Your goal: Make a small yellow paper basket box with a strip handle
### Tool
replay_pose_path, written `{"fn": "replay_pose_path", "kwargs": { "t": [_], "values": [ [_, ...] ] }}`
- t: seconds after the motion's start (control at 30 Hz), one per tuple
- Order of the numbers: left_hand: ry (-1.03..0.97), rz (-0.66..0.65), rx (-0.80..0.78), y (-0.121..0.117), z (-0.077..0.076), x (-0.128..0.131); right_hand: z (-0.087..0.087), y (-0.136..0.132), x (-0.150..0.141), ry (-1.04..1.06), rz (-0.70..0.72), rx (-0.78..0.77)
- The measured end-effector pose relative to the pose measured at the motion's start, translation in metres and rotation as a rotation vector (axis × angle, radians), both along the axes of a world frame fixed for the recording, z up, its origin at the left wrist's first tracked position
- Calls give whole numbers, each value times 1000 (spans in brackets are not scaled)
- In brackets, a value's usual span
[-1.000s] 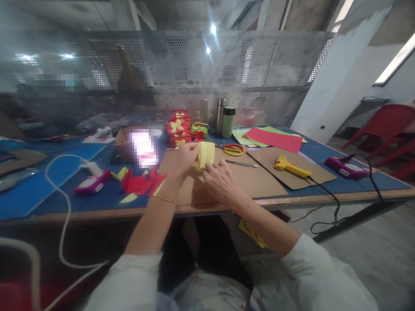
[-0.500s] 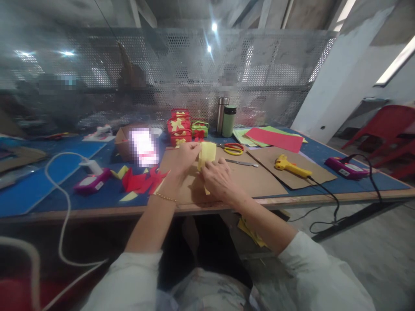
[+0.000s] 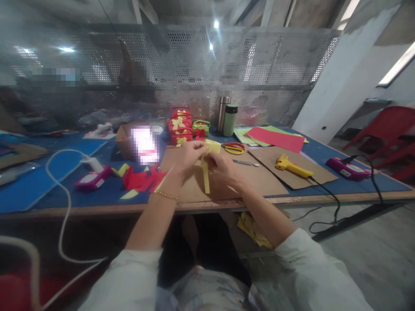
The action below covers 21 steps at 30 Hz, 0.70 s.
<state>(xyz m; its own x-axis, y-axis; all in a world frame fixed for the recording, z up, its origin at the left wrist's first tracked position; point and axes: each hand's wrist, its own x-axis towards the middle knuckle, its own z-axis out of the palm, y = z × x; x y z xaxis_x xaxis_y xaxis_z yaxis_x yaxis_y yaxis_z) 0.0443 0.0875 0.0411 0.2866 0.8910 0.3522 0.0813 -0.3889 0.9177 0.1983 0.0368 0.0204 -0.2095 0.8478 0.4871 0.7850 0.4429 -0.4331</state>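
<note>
A piece of yellow paper [image 3: 214, 146] is between my two hands above the brown cardboard sheet [image 3: 191, 185]. My left hand [image 3: 189, 156] pinches its left edge, fingertips and thumb together. Curled below its right side, my right hand [image 3: 224, 169] has its fingers closed on the paper's lower part, though the fingertips are partly hidden. A narrow yellow strip [image 3: 206, 181] runs down from between the hands toward the table edge; whether it is joined to the upper piece I cannot tell. Scissors [image 3: 234, 148] with red and yellow handles and a metal blade [image 3: 245, 163] lie beyond my right hand.
Right of the cardboard lies a yellow glue gun [image 3: 293, 166], its cord running off the edge. Red paper scraps [image 3: 139, 179] and a lit phone [image 3: 145, 146] are at left. Small red boxes [image 3: 180, 124], a green bottle [image 3: 230, 121] and coloured sheets [image 3: 275, 139] stand or lie behind.
My right hand has turned and drawn its fingers in. The yellow paper has tilted and shifted slightly right, and more of the narrow strip shows below it.
</note>
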Motion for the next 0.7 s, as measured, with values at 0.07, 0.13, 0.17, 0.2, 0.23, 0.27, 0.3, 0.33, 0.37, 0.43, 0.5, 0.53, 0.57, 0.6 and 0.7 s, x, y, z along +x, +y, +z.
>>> {"fn": "replay_pose_path", "kwargs": {
  "t": [0.07,0.13,0.17,0.2,0.23,0.27,0.3,0.33,0.37,0.43,0.5,0.53,0.57,0.6,0.7],
  "values": [
    [-33,-3,-5,-1,1,0,0,4,5,50,30,65],
    [-60,-7,-15,-3,2,1,5,6,12,115,28,184],
    [-66,-12,-20,-4,3,1,9,7,16,145,16,253],
    [-67,-16,-23,-5,4,2,13,8,20,166,1,316],
    [-65,-18,-25,-6,4,2,17,9,23,172,-17,359],
    [-62,-19,-24,-6,4,3,21,10,26,161,-31,378],
    [-60,-18,-22,-7,4,3,24,12,28,140,-43,379],
    [-57,-23,-19,-7,4,3,26,13,30,113,-50,369],
    [-52,-30,-15,-6,3,3,27,15,31,87,-52,357],
    [-32,-39,-4,-5,2,2,28,19,33,55,-37,339],
    [6,-34,11,-4,1,2,27,25,34,42,-4,339],
    [25,-27,17,-4,1,2,27,27,35,39,16,343],
    [42,-21,21,-4,1,2,26,29,37,37,37,347],
    [54,-18,27,-4,2,3,26,32,38,35,58,346],
    [81,-29,52,-7,4,4,26,36,42,38,125,318]
  ]
}}
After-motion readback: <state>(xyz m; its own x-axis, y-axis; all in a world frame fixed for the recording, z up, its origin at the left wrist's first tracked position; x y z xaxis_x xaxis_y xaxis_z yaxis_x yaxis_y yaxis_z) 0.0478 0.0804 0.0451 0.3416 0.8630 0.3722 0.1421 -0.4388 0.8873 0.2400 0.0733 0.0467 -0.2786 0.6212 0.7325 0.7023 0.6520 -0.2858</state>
